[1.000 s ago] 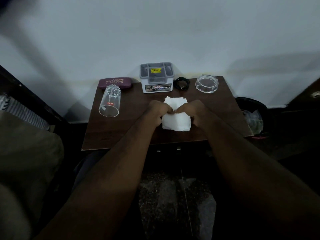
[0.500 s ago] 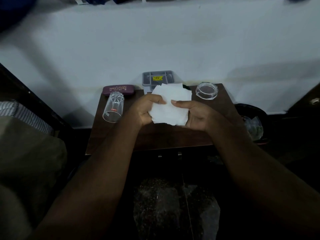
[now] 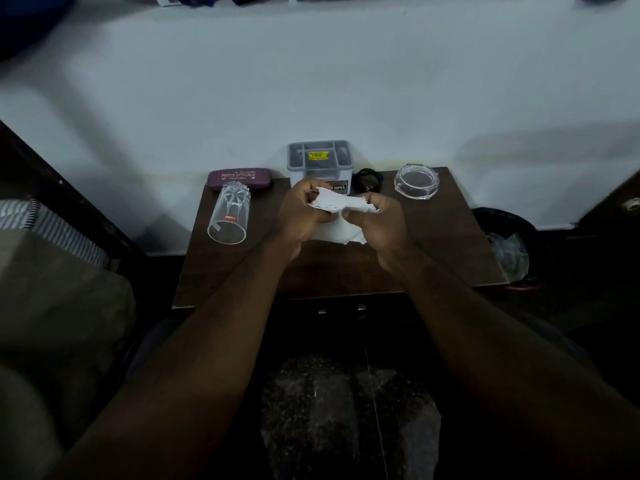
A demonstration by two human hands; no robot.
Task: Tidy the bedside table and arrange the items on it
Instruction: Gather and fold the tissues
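Note:
Both hands hold a white tissue point(image 3: 337, 202) above the middle of the brown bedside table point(image 3: 440, 251). My left hand point(image 3: 301, 216) grips its left end and my right hand point(image 3: 377, 220) pinches its right end; a fold hangs below them. A clear drinking glass point(image 3: 229, 213) lies on its side at the left. Behind it sits a maroon spectacle case point(image 3: 239, 178). A white box with a grey divided top point(image 3: 320, 161) stands at the back centre, a black coiled item point(image 3: 369, 180) beside it, and a clear glass dish point(image 3: 416, 181) at the back right.
A white wall runs behind the table. A dark waste bin point(image 3: 505, 240) with a plastic liner stands to the right of the table. Bedding and a striped cloth point(image 3: 48, 223) lie at the left. Speckled floor shows below the table's front edge.
The tissue lay on the table under both hands, was lifted upright in front of the box, and is now folded over flatter between the two hands.

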